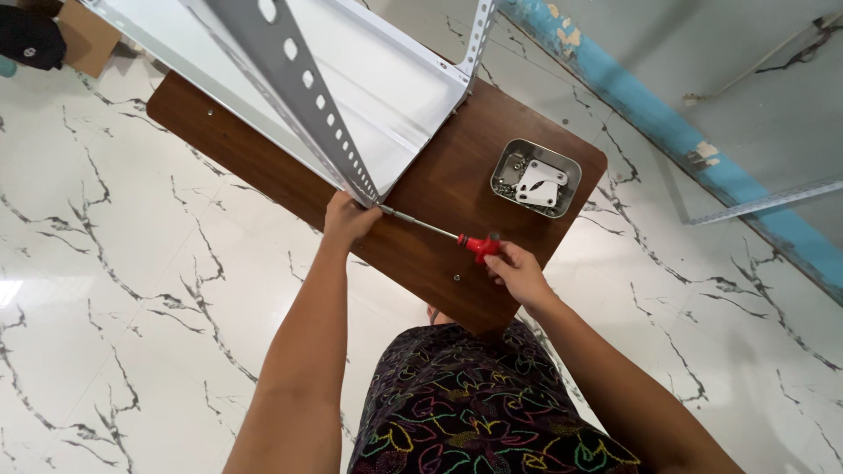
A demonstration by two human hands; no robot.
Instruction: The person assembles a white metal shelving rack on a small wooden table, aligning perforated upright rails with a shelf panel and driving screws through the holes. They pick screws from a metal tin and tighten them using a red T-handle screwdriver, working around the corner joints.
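Note:
My right hand (518, 272) grips the red handle of a screwdriver (479, 245); its long steel shaft runs left to the lower corner of a white metal shelf (386, 88). My left hand (349, 219) presses on that corner, where a grey perforated angle post (303, 83) meets the shelf. The shelf lies tilted across a dark brown wooden table (439, 184). Whatever the tip touches is hidden behind my left hand.
A small steel tray (502, 167) with screws and a white metal plate sits on the table's right end. Another perforated post (479, 31) rises at the shelf's far corner. White marble floor surrounds the table; a blue-skirted wall and a loose metal rail (764, 200) lie at right.

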